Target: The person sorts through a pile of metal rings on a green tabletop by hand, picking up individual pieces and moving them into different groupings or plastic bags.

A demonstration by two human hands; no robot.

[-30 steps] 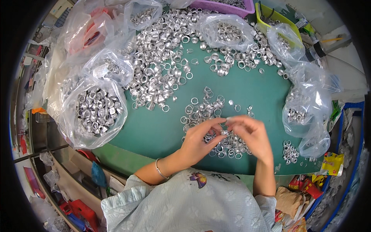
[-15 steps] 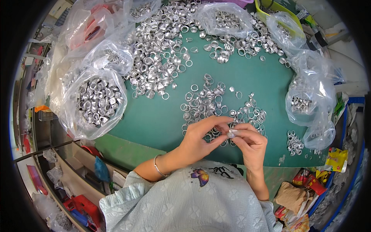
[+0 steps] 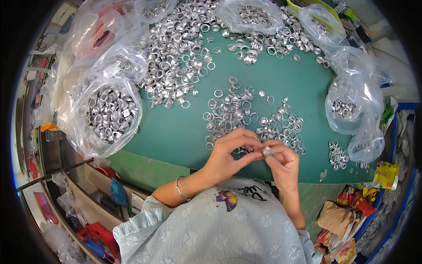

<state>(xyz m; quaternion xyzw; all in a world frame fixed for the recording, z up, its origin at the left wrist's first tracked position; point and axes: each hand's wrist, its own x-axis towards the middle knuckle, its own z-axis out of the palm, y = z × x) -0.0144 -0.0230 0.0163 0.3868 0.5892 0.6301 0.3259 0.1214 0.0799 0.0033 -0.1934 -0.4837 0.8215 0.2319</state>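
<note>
A silver-coloured ring is pinched in front of me, above the near part of the green tabletop. My right hand has its thumb and fingers closed on it. From the other side my left hand meets it, thumb and fingertips pressed together at the ring's edge; the fingers partly hide how they touch. Just beyond my hands lies a loose pile of metal rings. A smaller cluster of rings spreads beside that pile, behind my right hand.
A large heap of rings covers the table's far left. Clear plastic bags holding rings stand at left, far middle and right. A small ring group lies near the right edge. Below left are drawers.
Between my fingertips the ring has turned, now showing a broad rounded face. Both hands stay close together. The whole view has shifted slightly.
</note>
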